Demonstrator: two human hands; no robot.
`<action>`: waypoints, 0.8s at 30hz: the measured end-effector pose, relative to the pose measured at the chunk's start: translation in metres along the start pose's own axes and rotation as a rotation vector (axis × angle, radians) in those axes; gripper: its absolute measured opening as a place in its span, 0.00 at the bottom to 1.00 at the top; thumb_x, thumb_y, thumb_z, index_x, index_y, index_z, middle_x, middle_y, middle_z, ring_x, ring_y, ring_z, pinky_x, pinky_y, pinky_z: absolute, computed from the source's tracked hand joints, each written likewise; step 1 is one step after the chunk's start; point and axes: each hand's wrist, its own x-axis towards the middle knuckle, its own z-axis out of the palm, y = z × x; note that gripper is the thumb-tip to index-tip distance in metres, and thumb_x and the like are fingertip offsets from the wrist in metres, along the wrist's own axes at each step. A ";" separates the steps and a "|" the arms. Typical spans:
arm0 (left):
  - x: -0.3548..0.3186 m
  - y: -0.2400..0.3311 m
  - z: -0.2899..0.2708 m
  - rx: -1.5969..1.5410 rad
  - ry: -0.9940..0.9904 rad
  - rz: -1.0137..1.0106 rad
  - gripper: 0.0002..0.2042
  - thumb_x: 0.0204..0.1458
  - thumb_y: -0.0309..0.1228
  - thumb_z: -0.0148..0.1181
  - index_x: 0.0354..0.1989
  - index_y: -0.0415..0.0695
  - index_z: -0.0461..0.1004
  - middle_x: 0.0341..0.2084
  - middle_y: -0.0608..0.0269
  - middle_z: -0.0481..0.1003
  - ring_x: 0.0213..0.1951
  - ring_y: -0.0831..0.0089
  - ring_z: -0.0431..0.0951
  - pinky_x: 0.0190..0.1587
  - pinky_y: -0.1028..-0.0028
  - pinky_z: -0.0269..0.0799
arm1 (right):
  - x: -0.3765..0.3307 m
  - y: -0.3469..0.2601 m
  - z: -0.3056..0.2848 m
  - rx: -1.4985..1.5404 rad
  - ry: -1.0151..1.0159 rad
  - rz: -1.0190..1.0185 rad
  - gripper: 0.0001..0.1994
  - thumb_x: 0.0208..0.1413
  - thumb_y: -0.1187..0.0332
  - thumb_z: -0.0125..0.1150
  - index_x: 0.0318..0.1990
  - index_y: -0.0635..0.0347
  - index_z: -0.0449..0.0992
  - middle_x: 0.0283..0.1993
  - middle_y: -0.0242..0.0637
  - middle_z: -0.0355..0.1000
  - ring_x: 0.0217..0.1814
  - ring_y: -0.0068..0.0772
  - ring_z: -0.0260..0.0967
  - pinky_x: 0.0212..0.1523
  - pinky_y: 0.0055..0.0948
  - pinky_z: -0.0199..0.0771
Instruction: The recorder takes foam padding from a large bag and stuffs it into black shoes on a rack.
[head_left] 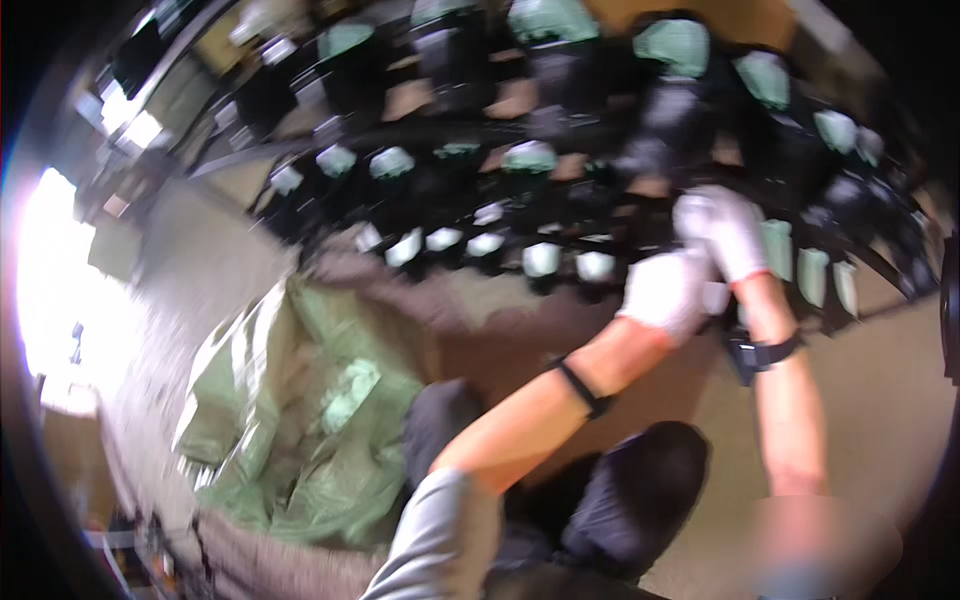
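Black items [565, 85] with pale green tops sit close together in curved rows, beyond the green bag [340, 490] and on to its right; blur hides their exact kind. The left hand [668, 290] and right hand [722, 230], both in white gloves, meet at the near rows, well to the right of the bag and farther off than it; the gloves overlap, and I cannot tell how far the fingers are open or whether they have hold of anything. A black band [585, 390] circles the left wrist, and another [775, 354], with a boxy piece, the right. The grey sleeve [440, 535] and dark-trousered knees [640, 490] are to the bag's right. Crumpled pale green material [350, 395] lies inside the open bag. Bare floor [850, 400] shows far to the bag's right, and a bright glare [65, 290] to its left.
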 end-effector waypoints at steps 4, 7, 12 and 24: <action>-0.016 0.020 0.018 -0.003 0.175 0.064 0.16 0.53 0.30 0.67 0.46 0.35 0.73 0.28 0.47 0.83 0.29 0.43 0.85 0.33 0.51 0.80 | 0.013 0.113 0.013 -0.229 0.181 -0.278 0.15 0.69 0.61 0.59 0.52 0.58 0.85 0.53 0.54 0.84 0.58 0.61 0.80 0.59 0.55 0.80; -0.093 -0.013 -0.062 0.012 0.255 0.123 0.12 0.54 0.31 0.66 0.44 0.38 0.77 0.32 0.50 0.83 0.35 0.45 0.86 0.38 0.51 0.82 | 0.008 0.077 0.030 -0.130 0.119 -0.156 0.15 0.70 0.66 0.60 0.55 0.66 0.85 0.61 0.55 0.81 0.64 0.58 0.78 0.68 0.47 0.74; -0.256 -0.133 -0.187 0.268 0.225 -0.453 0.08 0.57 0.32 0.62 0.42 0.46 0.82 0.34 0.51 0.84 0.38 0.44 0.86 0.41 0.49 0.83 | -0.008 0.053 -0.031 -0.378 0.214 -0.288 0.17 0.77 0.64 0.52 0.56 0.68 0.83 0.56 0.53 0.82 0.62 0.58 0.77 0.67 0.47 0.74; -0.599 -0.461 -0.198 0.248 0.204 -1.183 0.32 0.60 0.47 0.65 0.68 0.37 0.73 0.61 0.38 0.79 0.64 0.43 0.80 0.70 0.56 0.74 | -0.188 -0.593 0.336 0.234 -0.961 -0.641 0.33 0.58 0.45 0.69 0.63 0.63 0.82 0.52 0.54 0.85 0.52 0.60 0.84 0.54 0.54 0.82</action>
